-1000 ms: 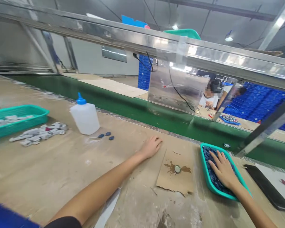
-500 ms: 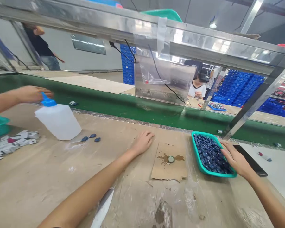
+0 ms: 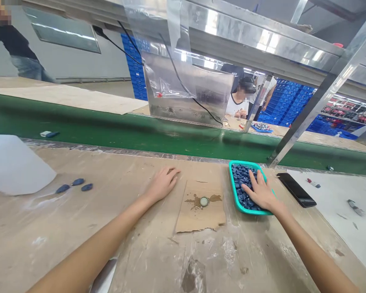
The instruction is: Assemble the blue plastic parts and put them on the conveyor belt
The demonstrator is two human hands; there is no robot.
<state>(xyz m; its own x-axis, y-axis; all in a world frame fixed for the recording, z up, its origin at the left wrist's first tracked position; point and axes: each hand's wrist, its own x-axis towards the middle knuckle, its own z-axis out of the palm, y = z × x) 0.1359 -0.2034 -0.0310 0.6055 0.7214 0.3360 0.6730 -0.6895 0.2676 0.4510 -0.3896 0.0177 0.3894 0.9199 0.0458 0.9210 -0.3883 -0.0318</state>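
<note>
- Teal rectangular plastic basket [image 3: 252, 211] is sitting on the brown-covered counter [image 3: 140, 244], right of centre; small dark blue pieces [image 3: 239, 175] are filling it.
- Right hand [image 3: 261, 194] is reaching over the basket's right rim, palm down, fingers spread over the pieces; cannot tell if it is gripping any.
- Left hand [image 3: 163, 184] is resting on the counter, palm down, fingers loosely extended, holding nothing visible.
- Torn brown cardboard sheet [image 3: 198, 221] is lying between the hands, with a round crimped-edge cap [image 3: 204, 201] sitting on it among dark stains.
- Black flat phone-like slab [image 3: 296, 190] is lying just right of the basket.
- Three dark blue teardrop-shaped pieces [image 3: 78, 182] are lying left of the left hand, well apart; white translucent container [image 3: 15, 167] is standing beyond them, cut off by the frame.
- Green belt [image 3: 110, 134] is running behind, carrying a white-and-blue part [image 3: 48, 134].
- Co-worker [image 3: 234, 106] is sitting across the belt.
</note>
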